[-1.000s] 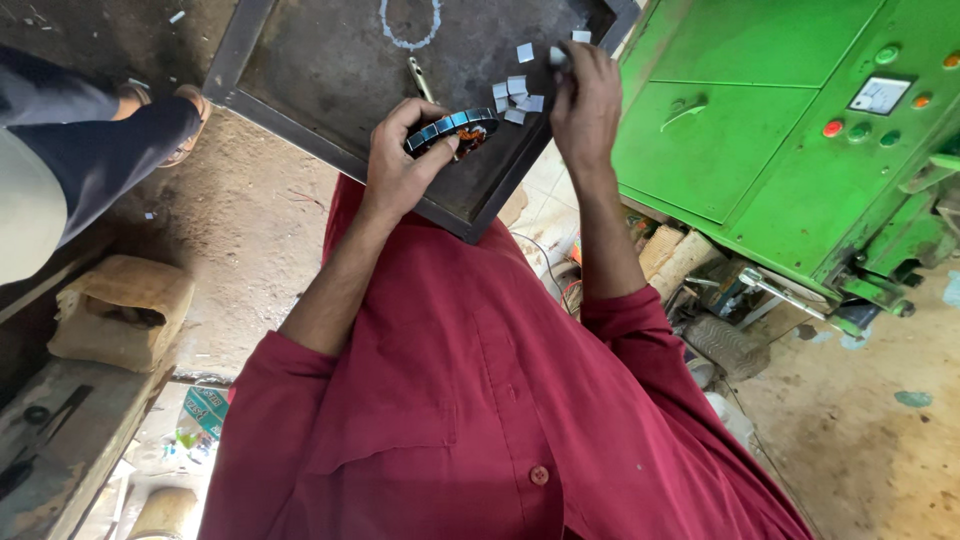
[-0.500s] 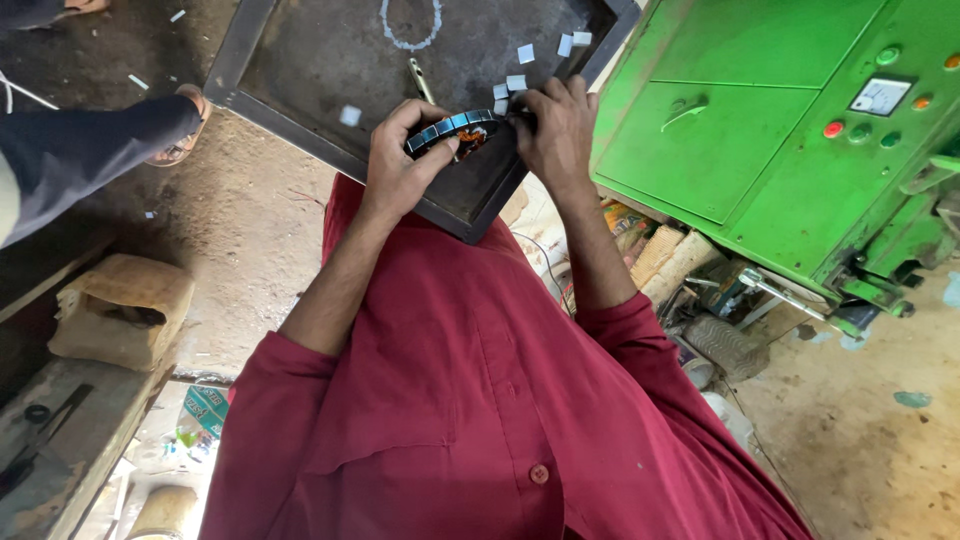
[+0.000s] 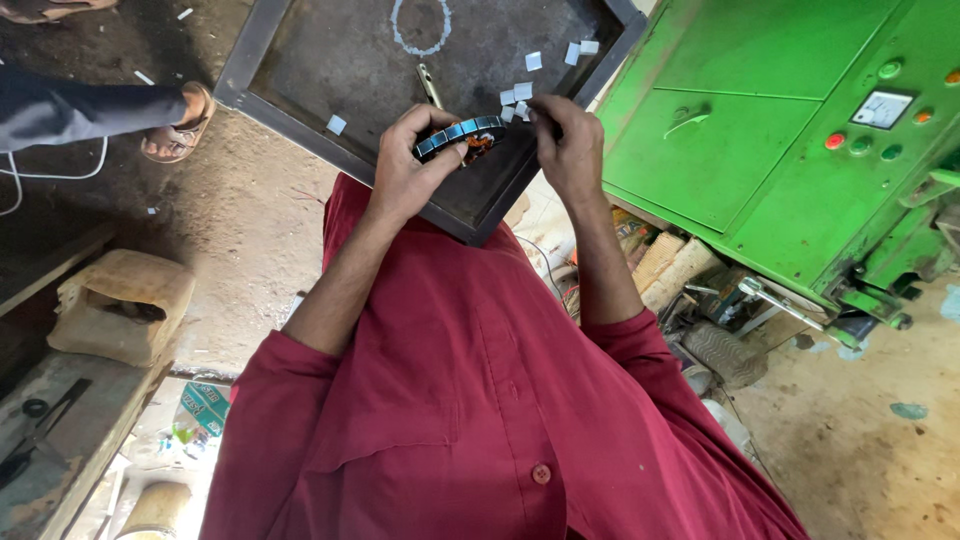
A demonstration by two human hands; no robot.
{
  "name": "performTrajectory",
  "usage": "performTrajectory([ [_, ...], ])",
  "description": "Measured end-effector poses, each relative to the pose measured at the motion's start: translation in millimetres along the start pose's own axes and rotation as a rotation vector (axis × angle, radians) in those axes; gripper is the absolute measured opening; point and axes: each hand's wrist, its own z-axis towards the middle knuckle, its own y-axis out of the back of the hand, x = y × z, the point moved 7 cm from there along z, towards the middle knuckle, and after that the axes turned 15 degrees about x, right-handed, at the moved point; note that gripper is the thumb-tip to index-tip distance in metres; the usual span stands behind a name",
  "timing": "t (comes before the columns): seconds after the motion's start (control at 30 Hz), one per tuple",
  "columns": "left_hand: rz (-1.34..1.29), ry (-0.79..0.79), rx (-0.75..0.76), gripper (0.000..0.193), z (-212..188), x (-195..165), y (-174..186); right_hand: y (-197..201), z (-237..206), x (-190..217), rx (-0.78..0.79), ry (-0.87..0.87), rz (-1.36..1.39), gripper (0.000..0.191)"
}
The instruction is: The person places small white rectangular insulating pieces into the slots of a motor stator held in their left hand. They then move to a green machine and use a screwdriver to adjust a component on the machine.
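The ring-shaped part (image 3: pixel 462 136), dark with shiny bluish segments round its rim and a bit of orange winding showing inside, was held just above the near corner of the dark metal tray (image 3: pixel 300 70); left hand (image 3: pixel 408 170) was wrapped tight round its edge, fingers clamped on the rim; right hand (image 3: pixel 568 145) was pinched together at the other side of the ring, though I couldn't tell if it gripped the ring or one of the small white squares (image 3: pixel 522 92) lying just beside it; looked stiff and fairly heavy to me, smooth segments maybe slippery, so the outer rim seemed the safest hold; green machine cabinet (image 3: pixel 760 130) stood off to the right.
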Motion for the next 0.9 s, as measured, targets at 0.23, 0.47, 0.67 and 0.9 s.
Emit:
performTrajectory([
  [0.23,0.037,-0.004,-0.032,0.022,-3,-3,3,-3,1,-9,-0.036,-0.052,-0.041,0.02],
  [0.47,-0.073,0.041,-0.024,0.02,0,-8,1,10,3,1,-0.019,-0.031,-0.084,0.018],
  [0.67,-0.057,0.011,-0.013,0.023,3,4,-4,6,-2,-14,-0.003,-0.078,-0.117,0.01],
  [0.9,0.014,0.063,-0.053,0.03,-2,5,7,13,-3,8,-0.063,-0.044,0.107,0.015],
])
